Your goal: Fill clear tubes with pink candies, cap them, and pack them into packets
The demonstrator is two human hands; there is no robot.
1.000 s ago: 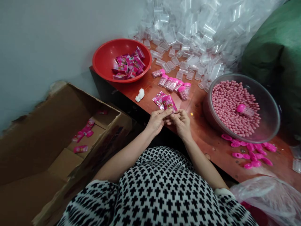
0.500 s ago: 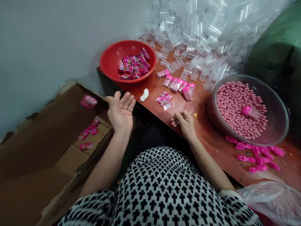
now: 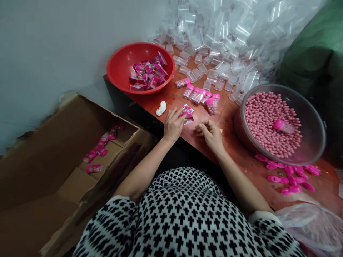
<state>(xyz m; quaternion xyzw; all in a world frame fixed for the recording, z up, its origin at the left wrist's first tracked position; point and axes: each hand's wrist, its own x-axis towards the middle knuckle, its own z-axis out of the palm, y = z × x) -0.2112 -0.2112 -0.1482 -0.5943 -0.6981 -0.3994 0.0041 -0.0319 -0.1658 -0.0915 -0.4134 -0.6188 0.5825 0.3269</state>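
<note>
The left hand (image 3: 173,125) has its fingers a bit spread, with the tips at the flat pink shiny wrapper (image 3: 188,110). That wrapper lies on the reddish table, at 1 o'clock from this hand. Part is hidden, so I cannot tell if it is one wrapper or two. The right hand (image 3: 210,135) has curled fingers, with the thumb close to them. I cannot tell if it pinches anything.

From between the hands, with 12 o'clock straight ahead, one soft white lump (image 3: 161,108) is at 10. One round red plastic bowl (image 3: 118,67) is at 11, holding too many pink packets (image 3: 152,73) to count. About seven clear jars with pink caps (image 3: 199,95) lie near 12. One round grey see-through bowl (image 3: 309,114) is at 3, full of little pink balls (image 3: 265,125), with one capped jar (image 3: 283,126) on top. One brown cardboard box (image 3: 53,150) is at 9. The packets have printing, too small to read.
</note>
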